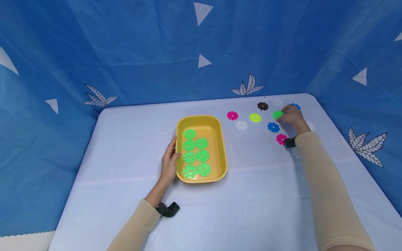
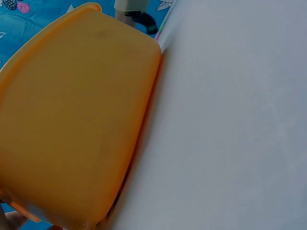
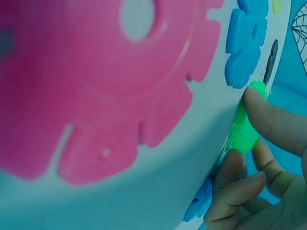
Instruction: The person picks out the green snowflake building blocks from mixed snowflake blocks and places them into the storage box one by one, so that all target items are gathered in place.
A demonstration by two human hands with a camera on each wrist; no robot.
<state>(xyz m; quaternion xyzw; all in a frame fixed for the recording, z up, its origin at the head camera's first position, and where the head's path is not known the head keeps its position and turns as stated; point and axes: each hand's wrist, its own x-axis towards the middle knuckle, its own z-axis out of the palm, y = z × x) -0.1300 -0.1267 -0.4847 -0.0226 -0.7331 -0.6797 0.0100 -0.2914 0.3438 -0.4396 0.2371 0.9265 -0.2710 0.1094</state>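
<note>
A yellow plastic tray [image 1: 217, 150] stands near the middle of the table, with several green notched discs [image 1: 202, 156] lying in its left part. My left hand [image 1: 169, 165] grips the tray's left wall, thumb over the rim and fingers along the outside. In the left wrist view, the tray's outer wall [image 2: 81, 115] hides most of that hand. At the right, my right hand [image 1: 292, 116] pinches a bright green notched disc [image 3: 245, 132] between thumb and fingertips. The disc is tilted on edge, close to the table, in the right wrist view.
Around the right hand lie a blue disc [image 1: 273, 127], a pink disc [image 1: 281, 139], a yellow disc [image 1: 255, 118], a brown disc [image 1: 262, 106] and a white disc [image 1: 241, 125]. Another pink disc [image 1: 232, 115] lies nearer the tray. A blue curtain [image 1: 157, 69] borders the white table.
</note>
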